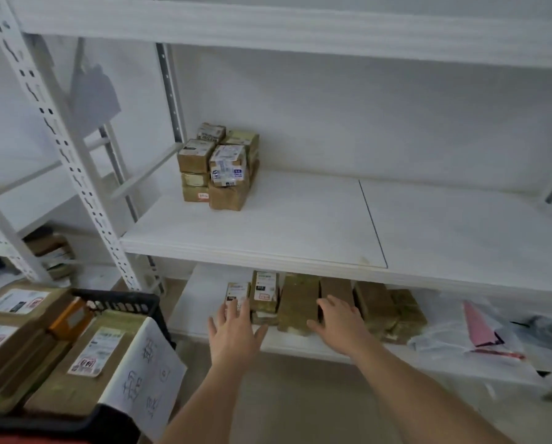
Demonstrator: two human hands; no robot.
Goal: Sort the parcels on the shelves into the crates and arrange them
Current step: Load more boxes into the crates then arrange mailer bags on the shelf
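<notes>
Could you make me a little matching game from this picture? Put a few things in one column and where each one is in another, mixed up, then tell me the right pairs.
Things:
1. stacked boxes
2. black crate
3. left hand
4. plastic bags

Places:
A. right end of the lower shelf
B. bottom left, full of parcels, with a handwritten paper on its side
C. back left of the middle shelf
D. reaching toward the small labelled parcels on the lower shelf

Pairs: 1-C, 2-B, 3-D, 4-A
</notes>
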